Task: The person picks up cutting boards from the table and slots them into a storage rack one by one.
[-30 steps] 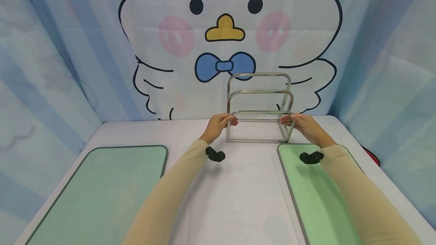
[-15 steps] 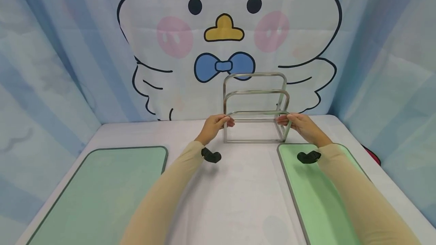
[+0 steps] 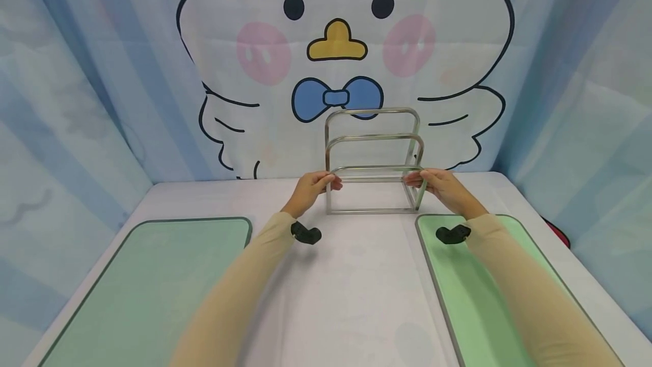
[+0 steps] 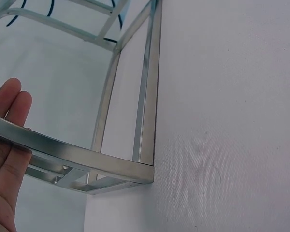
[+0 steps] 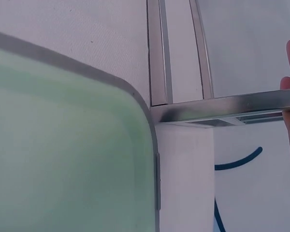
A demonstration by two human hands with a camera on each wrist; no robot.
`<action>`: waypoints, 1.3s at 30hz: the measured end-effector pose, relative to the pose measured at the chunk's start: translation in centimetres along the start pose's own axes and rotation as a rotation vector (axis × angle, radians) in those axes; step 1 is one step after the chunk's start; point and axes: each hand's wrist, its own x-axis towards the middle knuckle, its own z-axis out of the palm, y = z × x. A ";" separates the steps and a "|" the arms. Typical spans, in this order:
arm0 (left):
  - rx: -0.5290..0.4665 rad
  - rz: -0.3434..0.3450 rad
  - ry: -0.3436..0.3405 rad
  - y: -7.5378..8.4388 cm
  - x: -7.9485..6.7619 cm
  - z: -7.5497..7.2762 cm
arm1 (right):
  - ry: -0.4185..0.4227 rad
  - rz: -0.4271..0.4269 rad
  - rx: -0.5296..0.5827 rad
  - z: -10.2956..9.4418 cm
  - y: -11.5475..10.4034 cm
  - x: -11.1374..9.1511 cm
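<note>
A silver metal rack (image 3: 376, 168) with three arches, stepped higher toward the back, stands upright on the white table near the back cloth. My left hand (image 3: 309, 191) grips the left upright of its front arch, thumb toward me and fingers behind. On the other side, my right hand (image 3: 450, 190) pinches the right upright at about the same height. In the left wrist view, fingers (image 4: 20, 107) pass behind the flat metal bar, and the rack's lower corner sits at the tabletop. The right wrist view shows the opposite lower corner close to a green board (image 5: 72, 145).
A pale green board (image 3: 153, 282) with a grey rim lies at the left. The brighter green board (image 3: 448, 276) lies at the right, under my right forearm. White tabletop (image 3: 346, 299) runs between them. A printed cloth (image 3: 336, 157) hangs behind the rack.
The rack has shifted a short way to the left along the table, with both hands moving along on its front arch. Both boards stay in place.
</note>
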 end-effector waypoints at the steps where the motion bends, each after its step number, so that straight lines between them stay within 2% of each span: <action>1: 0.000 -0.002 0.000 -0.1 0.0 -0.1 | 0.001 0.002 0.001 0.1 0.0 0.1; 5: 0.001 0.001 0.006 -0.8 -0.1 -0.6 | 0.011 0.014 -0.018 0.7 -0.1 0.4; 16: 0.010 -0.003 0.008 -1.0 -1.3 -2.0 | 0.031 0.077 -0.052 2.4 -0.6 1.2; 27: 0.007 -0.036 0.013 -1.4 -2.3 -3.6 | 0.023 0.096 -0.074 4.0 -0.8 2.0; 39: 0.033 -0.030 0.010 -1.8 -3.4 -4.9 | 0.038 0.116 -0.074 5.4 -0.8 2.6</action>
